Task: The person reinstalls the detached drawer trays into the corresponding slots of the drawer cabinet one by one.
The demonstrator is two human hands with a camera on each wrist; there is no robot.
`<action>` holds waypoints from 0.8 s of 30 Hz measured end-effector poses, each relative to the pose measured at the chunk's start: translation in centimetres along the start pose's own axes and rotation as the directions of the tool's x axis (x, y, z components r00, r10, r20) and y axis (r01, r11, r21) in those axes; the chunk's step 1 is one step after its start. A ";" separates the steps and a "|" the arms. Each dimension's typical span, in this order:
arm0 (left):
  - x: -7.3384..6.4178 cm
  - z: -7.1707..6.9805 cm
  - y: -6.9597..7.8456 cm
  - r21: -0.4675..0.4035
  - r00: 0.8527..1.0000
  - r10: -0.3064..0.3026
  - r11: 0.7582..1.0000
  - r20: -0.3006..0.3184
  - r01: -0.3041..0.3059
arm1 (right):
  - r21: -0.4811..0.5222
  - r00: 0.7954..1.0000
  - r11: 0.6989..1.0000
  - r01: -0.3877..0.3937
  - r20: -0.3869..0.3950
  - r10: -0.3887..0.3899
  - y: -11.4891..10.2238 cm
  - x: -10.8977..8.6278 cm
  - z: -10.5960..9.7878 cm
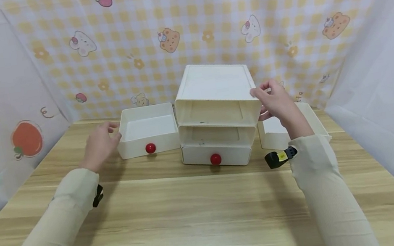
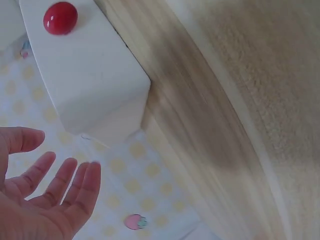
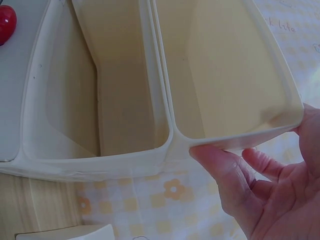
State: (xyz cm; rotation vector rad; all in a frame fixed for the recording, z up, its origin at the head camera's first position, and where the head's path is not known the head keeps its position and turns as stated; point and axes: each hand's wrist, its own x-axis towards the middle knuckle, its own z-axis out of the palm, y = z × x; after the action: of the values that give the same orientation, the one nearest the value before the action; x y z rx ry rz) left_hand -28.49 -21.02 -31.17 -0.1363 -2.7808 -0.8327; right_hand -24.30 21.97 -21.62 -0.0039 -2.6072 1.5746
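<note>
A white stacked drawer cabinet [image 1: 218, 81] stands in the middle, its upper two bays hollow and its bottom drawer [image 1: 196, 156] in place with a red knob [image 1: 215, 159]. My right hand [image 1: 274, 101] grips the cabinet's upper right front corner, digits on the top edge and along the side wall. In the right wrist view, its fingertips [image 3: 202, 151] press that wall near the seam between the two hollow bays. Beside the cabinet on the left lies a loose white drawer [image 1: 148, 145] with its own red knob [image 1: 150, 148]. My left hand [image 1: 100, 144], fingers spread and holding nothing, is at that drawer's left side.
Another white drawer [image 1: 276, 139] lies to the right of the cabinet, partly hidden behind my right hand and wrist. A patterned curtain [image 1: 205, 24] hangs behind the wooden table [image 1: 181, 223], and white sheets [image 1: 386, 82] flank it. Dark straps cross both wrists.
</note>
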 end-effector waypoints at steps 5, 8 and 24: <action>0.8 -0.2 -0.9 -0.060 0.996 -0.063 0.996 0.057 0.067 | 0.005 1.000 1.000 -0.005 0.011 0.005 0.0 0.0 0.0; 1.1 -0.3 -1.5 -0.097 0.988 -0.114 0.988 0.109 0.124 | 0.003 1.000 1.000 -0.002 0.015 0.002 -0.1 0.0 0.0; 2.1 0.5 -3.0 -0.455 0.919 -0.257 0.808 0.298 0.373 | -0.001 1.000 1.000 0.003 0.004 -0.003 0.0 0.0 -0.1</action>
State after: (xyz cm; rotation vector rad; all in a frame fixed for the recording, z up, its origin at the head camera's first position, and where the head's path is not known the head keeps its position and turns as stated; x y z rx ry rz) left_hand -31.06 -23.22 -32.70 0.1700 -2.7484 -1.7283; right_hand -24.31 22.07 -21.59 0.0025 -2.6100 1.5736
